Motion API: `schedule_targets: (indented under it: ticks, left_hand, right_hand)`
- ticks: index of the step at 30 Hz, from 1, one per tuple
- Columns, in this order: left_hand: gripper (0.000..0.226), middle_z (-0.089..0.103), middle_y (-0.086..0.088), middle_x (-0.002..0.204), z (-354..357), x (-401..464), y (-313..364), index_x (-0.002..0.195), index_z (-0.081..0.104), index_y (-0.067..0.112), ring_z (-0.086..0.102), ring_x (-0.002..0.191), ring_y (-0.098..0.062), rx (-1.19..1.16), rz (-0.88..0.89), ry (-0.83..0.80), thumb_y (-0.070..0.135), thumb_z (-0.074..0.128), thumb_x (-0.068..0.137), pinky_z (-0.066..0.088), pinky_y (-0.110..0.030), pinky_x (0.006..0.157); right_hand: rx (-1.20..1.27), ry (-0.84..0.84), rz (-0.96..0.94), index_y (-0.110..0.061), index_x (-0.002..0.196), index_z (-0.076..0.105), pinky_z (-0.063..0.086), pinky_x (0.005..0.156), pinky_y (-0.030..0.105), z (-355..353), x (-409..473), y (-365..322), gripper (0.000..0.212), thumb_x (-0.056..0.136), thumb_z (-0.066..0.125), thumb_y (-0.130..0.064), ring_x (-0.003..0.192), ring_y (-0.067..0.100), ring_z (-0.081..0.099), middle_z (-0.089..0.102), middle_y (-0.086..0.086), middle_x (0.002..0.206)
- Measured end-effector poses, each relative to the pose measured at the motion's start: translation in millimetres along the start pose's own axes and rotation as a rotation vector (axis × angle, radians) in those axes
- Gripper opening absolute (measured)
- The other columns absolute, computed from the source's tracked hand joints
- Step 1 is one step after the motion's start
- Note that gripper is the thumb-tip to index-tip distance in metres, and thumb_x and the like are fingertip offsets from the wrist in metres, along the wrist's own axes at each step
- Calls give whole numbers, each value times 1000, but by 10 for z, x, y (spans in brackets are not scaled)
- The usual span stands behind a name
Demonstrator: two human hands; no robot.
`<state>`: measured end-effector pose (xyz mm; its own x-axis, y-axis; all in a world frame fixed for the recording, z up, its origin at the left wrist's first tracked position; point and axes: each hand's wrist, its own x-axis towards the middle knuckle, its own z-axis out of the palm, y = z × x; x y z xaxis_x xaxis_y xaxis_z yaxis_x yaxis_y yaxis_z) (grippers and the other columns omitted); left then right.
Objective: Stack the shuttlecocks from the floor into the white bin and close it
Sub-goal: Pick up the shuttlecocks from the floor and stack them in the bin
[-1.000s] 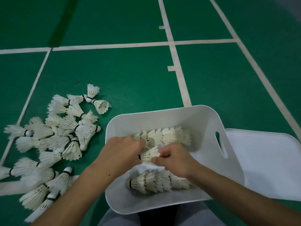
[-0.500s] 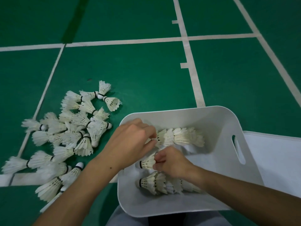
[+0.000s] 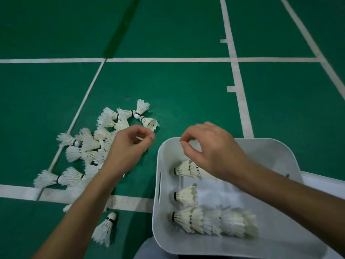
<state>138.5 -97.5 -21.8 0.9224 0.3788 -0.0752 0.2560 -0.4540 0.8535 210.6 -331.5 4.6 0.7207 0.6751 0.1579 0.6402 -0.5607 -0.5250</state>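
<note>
On a green court floor (image 3: 186, 109), the left hand (image 3: 128, 148) hovers over loose shuttlecocks (image 3: 89, 146), fingers curled, empty; the right hand (image 3: 211, 146), likewise curled, hangs above the bin (image 3: 276, 152).

Head view (close) down, forward

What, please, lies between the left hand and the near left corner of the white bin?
In the head view, only bare green floor separates the left hand from the white bin; no shuttlecock lies there.

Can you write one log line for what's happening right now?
left hand: empty, over floor shuttlecocks | right hand: empty, over bin | bin: three rows inside | lid: off
</note>
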Motion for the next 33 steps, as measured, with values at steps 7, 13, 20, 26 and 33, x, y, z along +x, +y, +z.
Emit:
schedule_targets:
  ticks: [7, 13, 20, 26, 33]
  left_hand:
    - [5, 79, -13, 88, -454, 275, -674, 102, 70, 8, 78, 77, -29, -56, -366, 157, 8, 72, 97, 62, -40, 64]
    - [37, 74, 6, 108, -210, 362, -904, 117, 70, 26, 72, 86, -10, 433, -202, 1, 35, 85, 85, 62, -36, 77]
    - [57, 71, 2, 116, 112, 527, -1020, 137, 52, 28, 69, 99, -27, 747, -250, 37, 48, 77, 89, 54, -39, 73]
    - [33, 76, 0, 100, 114, 475, -1180, 122, 61, 32, 71, 88, -25, 633, -215, 42, 44, 73, 95, 57, -40, 68]
    - [34, 73, 8, 97, 58, 302, -1214, 117, 57, 38, 69, 89, -21, 664, -201, -5, 52, 74, 90, 54, -37, 65]
  right_hand:
    - [-96, -180, -84, -23, 99, 69, 57, 79, 45, 274, 970, 37, 17, 99, 53, -29, 94, 22, 64, 74, -6, 98]
    - [-96, -467, 24, -23, 104, 72, 59, 86, 45, 716, 1545, 201, 17, 94, 58, -25, 100, 28, 68, 76, 1, 105]
    - [16, -538, 140, -31, 119, 69, 55, 94, 39, 1254, 1892, 333, 28, 96, 58, -21, 109, 29, 65, 72, 4, 116]
    - [93, -624, 91, -32, 124, 70, 57, 96, 40, 1496, 2011, 223, 32, 96, 64, -18, 102, 28, 68, 69, 7, 104]
    - [93, -832, 45, -13, 140, 65, 47, 113, 37, 1787, 2071, -74, 43, 100, 55, 0, 133, 26, 59, 60, 8, 148]
